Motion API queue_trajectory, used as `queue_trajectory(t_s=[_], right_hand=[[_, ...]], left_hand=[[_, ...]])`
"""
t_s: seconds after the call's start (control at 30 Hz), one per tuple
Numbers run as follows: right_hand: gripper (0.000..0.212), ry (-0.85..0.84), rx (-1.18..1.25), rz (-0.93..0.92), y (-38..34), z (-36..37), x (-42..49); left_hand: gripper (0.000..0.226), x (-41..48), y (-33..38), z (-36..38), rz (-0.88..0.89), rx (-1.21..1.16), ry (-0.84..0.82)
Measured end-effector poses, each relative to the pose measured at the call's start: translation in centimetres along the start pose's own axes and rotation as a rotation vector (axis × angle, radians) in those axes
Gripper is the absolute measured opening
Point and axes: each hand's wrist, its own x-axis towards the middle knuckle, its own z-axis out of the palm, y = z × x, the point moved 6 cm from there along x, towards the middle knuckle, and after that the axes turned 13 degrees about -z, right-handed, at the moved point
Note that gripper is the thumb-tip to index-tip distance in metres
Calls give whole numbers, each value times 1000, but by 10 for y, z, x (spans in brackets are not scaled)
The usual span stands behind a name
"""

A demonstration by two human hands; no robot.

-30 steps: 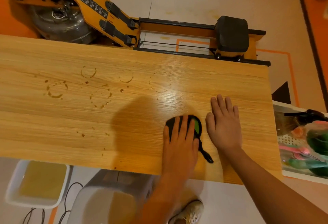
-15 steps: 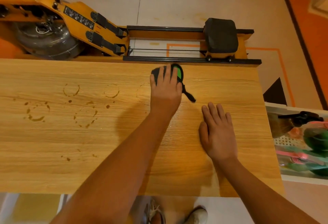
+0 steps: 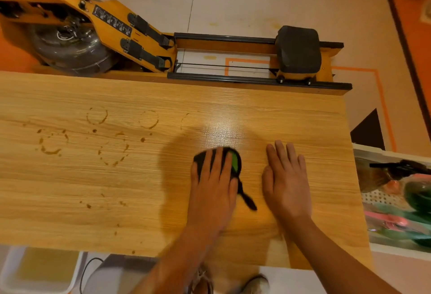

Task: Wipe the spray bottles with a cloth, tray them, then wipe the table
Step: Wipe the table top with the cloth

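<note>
My left hand presses flat, fingers straight, on a black and green cloth near the middle right of the wooden table; a black strap of the cloth trails toward me. Flat on the table just right of it lies my right hand, holding nothing. Brown ring stains and spots mark the table's left half. The spray bottles lie in a white tray off the table's right end.
A wooden rowing machine with a black seat stands on the floor behind the table. A white bin and a cable sit on the floor at the near left. My shoes show below the table's near edge.
My left hand has pulled the cloth back from the table's far edge toward me, after pushing it away half a second before. The right hand has stayed in place.
</note>
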Motion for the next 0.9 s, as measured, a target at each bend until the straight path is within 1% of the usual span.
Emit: queue_trajectory(t_s=[0.17, 0.27, 0.33, 0.4, 0.57, 0.63, 0.67, 0.77, 0.9], right_hand=[[55, 7, 3, 9, -2, -3, 0], [55, -1, 6, 9, -3, -2, -1], [56, -24, -8, 8, -3, -1, -1], [57, -47, -22, 7, -1, 0, 0], [60, -67, -61, 0, -3, 0, -1], [60, -70, -66, -1, -3, 1, -1], [60, -75, -67, -1, -2, 1, 0], [61, -81, -64, -3, -3, 0, 1], [59, -62, -39, 5, -3, 0, 0]], left_hand=[[57, 136, 14, -22, -131, -131, 10], [58, 171, 14, -24, -114, -97, -46], [58, 154, 8, -23, -66, -54, -2], [57, 107, -1, -18, -42, -37, 40], [58, -74, -23, 13, -73, -22, -33], [59, -128, -31, 27, -88, 14, -71], [60, -142, -33, 32, -101, 38, -73], [60, -135, -26, 29, -145, 28, -78], [58, -73, -9, 15, -8, 2, -56]])
